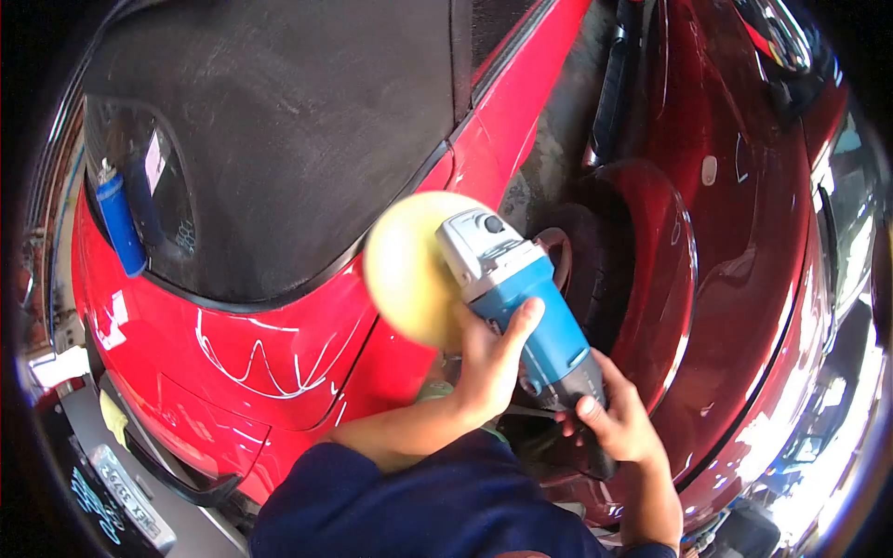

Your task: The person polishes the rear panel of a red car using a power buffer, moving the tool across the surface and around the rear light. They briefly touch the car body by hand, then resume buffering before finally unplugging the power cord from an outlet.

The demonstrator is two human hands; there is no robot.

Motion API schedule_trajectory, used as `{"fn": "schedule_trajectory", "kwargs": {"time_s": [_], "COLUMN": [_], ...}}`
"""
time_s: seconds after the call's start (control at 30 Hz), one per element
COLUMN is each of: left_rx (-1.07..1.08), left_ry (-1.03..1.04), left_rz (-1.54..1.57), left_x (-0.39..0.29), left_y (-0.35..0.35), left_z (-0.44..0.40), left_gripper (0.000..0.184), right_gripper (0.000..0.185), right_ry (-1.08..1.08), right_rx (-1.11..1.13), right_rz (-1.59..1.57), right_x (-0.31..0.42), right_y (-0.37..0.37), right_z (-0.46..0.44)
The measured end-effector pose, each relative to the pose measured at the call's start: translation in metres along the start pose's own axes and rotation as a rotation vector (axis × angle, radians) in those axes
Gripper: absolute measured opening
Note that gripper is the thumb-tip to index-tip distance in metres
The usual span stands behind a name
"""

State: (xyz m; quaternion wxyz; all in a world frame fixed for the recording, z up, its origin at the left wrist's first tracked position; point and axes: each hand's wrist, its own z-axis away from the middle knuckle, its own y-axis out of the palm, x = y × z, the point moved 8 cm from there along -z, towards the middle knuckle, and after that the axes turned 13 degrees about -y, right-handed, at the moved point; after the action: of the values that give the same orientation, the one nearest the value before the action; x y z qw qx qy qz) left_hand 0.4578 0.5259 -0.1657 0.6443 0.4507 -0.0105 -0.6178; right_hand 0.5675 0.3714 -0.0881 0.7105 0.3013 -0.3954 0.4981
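Observation:
A blue and silver power polisher (539,312) with a black rear handle is held over the corner of a bright red car (409,372). Its round yellow pad (414,265) looks blurred and lies against or close above the paint; contact cannot be made out. My left hand (493,358) grips the polisher's body near the head, thumb on top. Around the black rear handle my right hand (619,418) is closed. White streaks of compound (270,372) run in a wavy line on the red panel to the left of the pad.
A dark red car (726,232) stands close on the right, its wheel (577,260) near the polisher. On the bright red car a blue bottle (121,223) rests by the black soft top (298,139). A yellow cloth (113,416) lies at lower left, above a licence plate (130,498).

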Motion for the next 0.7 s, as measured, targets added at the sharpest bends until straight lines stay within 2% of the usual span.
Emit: {"fn": "schedule_trajectory", "kwargs": {"time_s": [0.1,0.2,0.23,0.27,0.37,0.4,0.47,0.57,0.7], "left_rx": [-0.045,0.068,0.109,0.064,0.093,0.211,0.302,0.402,0.382], "left_ry": [-0.011,-0.052,-0.122,-0.056,-0.067,-0.118,-0.180,-0.201,-0.164], "left_rz": [-0.115,0.042,0.109,0.107,0.200,0.288,0.400,0.424,0.438], "left_x": [0.001,-0.002,0.005,0.006,0.002,0.009,0.016,0.005,-0.003], "left_y": [-0.014,-0.001,-0.001,0.001,0.018,0.019,0.024,0.034,0.038], "left_z": [0.009,0.001,-0.010,-0.018,-0.041,-0.059,-0.079,-0.096,-0.117], "left_gripper": [0.070,0.070,0.065,0.050,0.057,0.062,0.061,0.063,0.063], "right_gripper": [0.090,0.093,0.095,0.097,0.100,0.103,0.104,0.104,0.103], "right_ry": [0.004,-0.068,-0.099,-0.136,-0.283,-0.316,-0.331,-0.394,-0.414], "right_rx": [-0.015,-0.077,-0.100,-0.117,-0.125,-0.135,-0.134,-0.156,-0.191], "right_rz": [0.002,0.215,0.309,0.404,0.701,0.755,0.903,1.021,1.042], "right_x": [-0.016,-0.005,0.008,0.021,0.054,0.062,0.075,0.084,0.091], "right_y": [0.011,0.002,0.000,-0.003,-0.005,-0.005,-0.003,0.001,0.002], "right_z": [0.007,0.007,0.003,-0.002,-0.019,-0.025,-0.038,-0.055,-0.069]}}
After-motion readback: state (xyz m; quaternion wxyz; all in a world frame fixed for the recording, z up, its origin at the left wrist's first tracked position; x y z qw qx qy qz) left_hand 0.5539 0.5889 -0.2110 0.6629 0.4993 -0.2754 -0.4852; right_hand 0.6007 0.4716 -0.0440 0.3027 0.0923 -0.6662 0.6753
